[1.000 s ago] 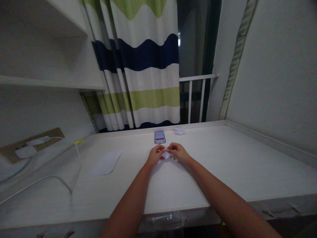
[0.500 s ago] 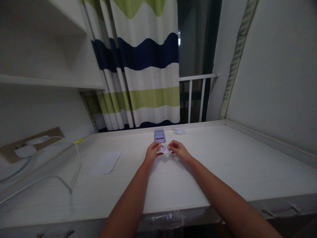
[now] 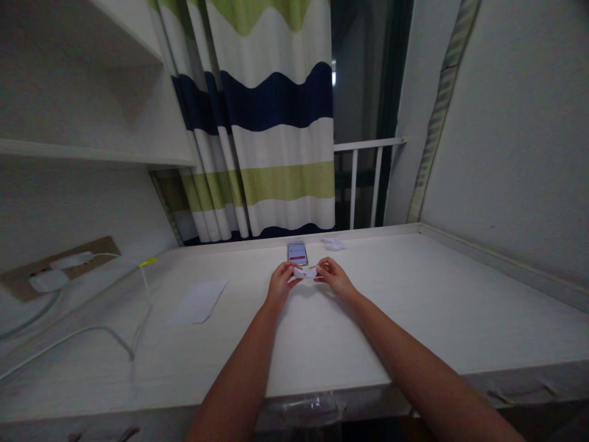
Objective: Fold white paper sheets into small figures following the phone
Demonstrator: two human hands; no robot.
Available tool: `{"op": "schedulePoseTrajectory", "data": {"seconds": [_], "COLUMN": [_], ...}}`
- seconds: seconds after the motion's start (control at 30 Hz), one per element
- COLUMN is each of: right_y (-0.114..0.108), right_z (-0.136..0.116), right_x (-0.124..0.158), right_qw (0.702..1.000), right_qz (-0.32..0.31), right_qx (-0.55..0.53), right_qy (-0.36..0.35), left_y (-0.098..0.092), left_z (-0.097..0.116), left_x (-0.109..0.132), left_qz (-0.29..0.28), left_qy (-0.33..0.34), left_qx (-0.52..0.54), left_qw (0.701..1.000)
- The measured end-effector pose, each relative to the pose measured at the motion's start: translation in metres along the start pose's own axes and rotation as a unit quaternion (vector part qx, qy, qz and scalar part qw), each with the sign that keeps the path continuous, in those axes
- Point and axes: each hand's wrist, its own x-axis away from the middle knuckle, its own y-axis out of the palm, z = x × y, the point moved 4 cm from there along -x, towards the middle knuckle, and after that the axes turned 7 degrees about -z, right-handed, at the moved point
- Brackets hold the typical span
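Observation:
A small folded piece of white paper (image 3: 304,274) is stretched between my two hands, a little above the desk. My left hand (image 3: 281,283) pinches its left end with thumb and fingers. At the other end my right hand (image 3: 335,277) grips it the same way. Just beyond my fingers lies a phone (image 3: 297,253) with its screen lit. Crumpled white paper (image 3: 332,244) rests behind my right hand, near the desk's back edge. The fine folds of the held paper are too small to make out.
Flat white sheets (image 3: 199,302) lie on the desk (image 3: 414,307) to the left. White cables (image 3: 110,331) run along the left side from a plug (image 3: 48,280). A striped curtain (image 3: 285,147) hangs behind, and a clear plastic container (image 3: 315,410) stands below the front edge.
The paper between my hands has turned from a loose, crinkled shape into a flatter, narrower strip. My fingers have shifted slightly around its ends.

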Motion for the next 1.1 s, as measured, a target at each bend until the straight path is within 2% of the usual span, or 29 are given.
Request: {"op": "schedulePoseTrajectory", "data": {"seconds": [0.17,0.37,0.57,0.93,1.1], "right_y": [-0.002,-0.005,-0.006,-0.002,-0.003], "right_z": [-0.001,0.002,0.002,-0.003,-0.003], "right_x": [0.000,-0.001,0.000,0.003,0.000], "right_qw": [1.000,1.000,1.000,0.999,0.997], "right_qz": [0.010,0.008,0.017,0.002,-0.008], "right_qx": [-0.003,-0.015,-0.015,-0.028,0.035], "right_qy": [-0.007,-0.013,-0.016,-0.025,-0.062], "left_y": [0.003,0.010,0.012,0.011,0.012], "left_z": [-0.001,0.000,0.000,0.005,0.004], "left_x": [-0.001,0.002,0.004,0.004,0.004], "left_qz": [-0.020,-0.035,-0.042,-0.020,-0.030], "left_qy": [0.012,0.035,0.015,0.029,0.033], "left_qx": [-0.021,-0.103,-0.085,-0.085,-0.116], "left_qw": [1.000,0.993,0.995,0.996,0.992]}}
